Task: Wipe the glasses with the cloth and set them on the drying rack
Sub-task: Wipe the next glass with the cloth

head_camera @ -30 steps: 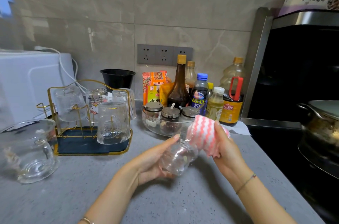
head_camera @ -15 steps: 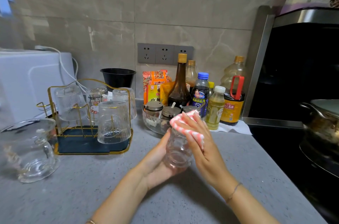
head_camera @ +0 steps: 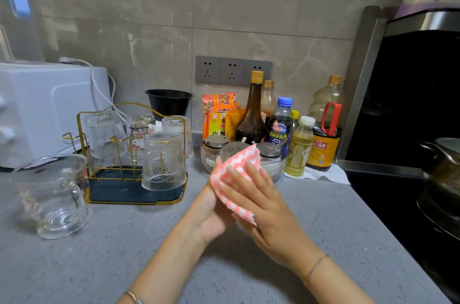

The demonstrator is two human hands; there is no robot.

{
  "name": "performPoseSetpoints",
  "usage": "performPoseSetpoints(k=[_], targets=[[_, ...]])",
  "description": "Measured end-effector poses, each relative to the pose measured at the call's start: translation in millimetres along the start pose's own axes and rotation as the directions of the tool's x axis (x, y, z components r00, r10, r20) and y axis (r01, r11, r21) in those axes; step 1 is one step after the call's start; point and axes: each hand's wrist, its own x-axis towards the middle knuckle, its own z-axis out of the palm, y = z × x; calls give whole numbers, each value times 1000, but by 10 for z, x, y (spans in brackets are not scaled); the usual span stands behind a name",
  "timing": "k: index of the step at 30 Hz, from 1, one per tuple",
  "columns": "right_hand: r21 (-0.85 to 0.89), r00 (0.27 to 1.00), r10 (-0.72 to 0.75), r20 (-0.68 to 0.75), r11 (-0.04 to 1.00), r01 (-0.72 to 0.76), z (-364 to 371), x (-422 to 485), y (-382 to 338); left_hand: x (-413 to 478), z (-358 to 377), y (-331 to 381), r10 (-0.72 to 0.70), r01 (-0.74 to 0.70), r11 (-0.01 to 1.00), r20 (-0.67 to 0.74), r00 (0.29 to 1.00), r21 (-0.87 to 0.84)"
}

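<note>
The grey table [head_camera: 99, 254] stands by a tiled wall. On it, at the left, the rack [head_camera: 117, 191] holds four glasses [head_camera: 163, 162] upside down. Right of the rack, both hands meet around the pink-white cloth [head_camera: 235, 179]. The right hand [head_camera: 263, 209] lies over the cloth with curved fingers and grips it. The left hand [head_camera: 211, 216] cups it from below, but its fingers are hidden, so I cannot tell its grip. What the cloth covers is hidden too.

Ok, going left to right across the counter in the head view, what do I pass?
Glass jug → drying rack → pink striped cloth → pale yellow bottle → soy sauce bottle → metal pot.
</note>
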Motion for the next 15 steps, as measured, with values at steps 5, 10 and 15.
performPoseSetpoints(k=[5, 10, 15], targets=[[-80, 998, -48, 35, 996, 51, 24, -9, 7, -35, -10, 81, -52, 51, 998, -40, 998, -22], [-130, 996, -61, 68, 989, 69, 48, 2, -16, -60, 11, 96, -55, 54, 996, -6, 998, -75], [-185, 1000, 5, -6, 983, -6, -15, 63, 15, -72, 94, -6, -38, 35, 998, -58, 998, -48]])
